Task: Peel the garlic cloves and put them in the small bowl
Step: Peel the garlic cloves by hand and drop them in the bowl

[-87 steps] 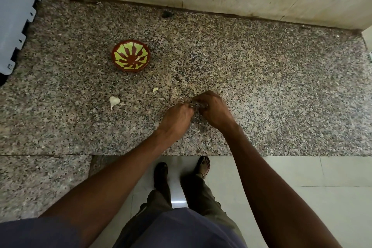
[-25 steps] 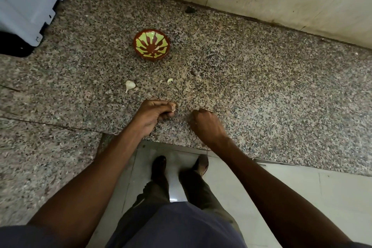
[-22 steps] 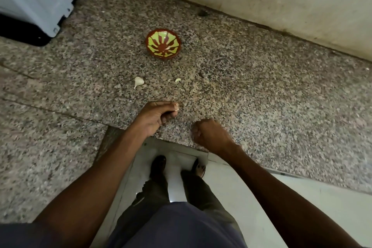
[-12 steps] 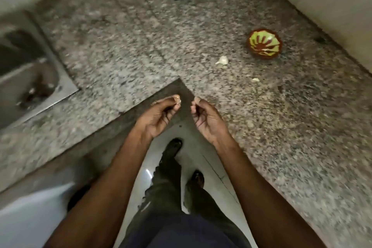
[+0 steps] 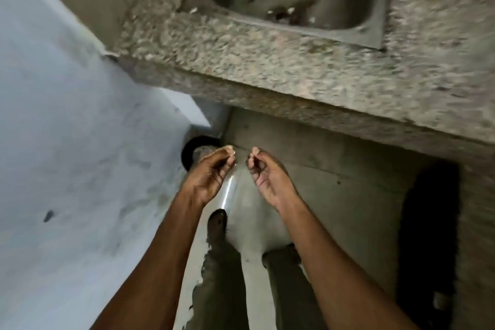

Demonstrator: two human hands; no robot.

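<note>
Both hands off the counter, over a dark bin mouth (image 5: pixel 193 151).
Left hand (image 5: pixel 207 175) and right hand (image 5: pixel 263 174) curled; contents unclear. Judgement: let peel fall squarely over the opening.

A steel sink (image 5: pixel 372 32) sits in a speckled granite counter (image 5: pixel 267 61).

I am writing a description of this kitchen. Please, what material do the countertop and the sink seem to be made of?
The countertop looks like polished granite or similar speckled stone: grey, tan and dark grains run across its top and thick front edge, though motion blur softens them. The sink looks like stainless steel with a dull, brushed finish: a thin, flat grey rim and smooth basin walls with soft reflections.
</note>
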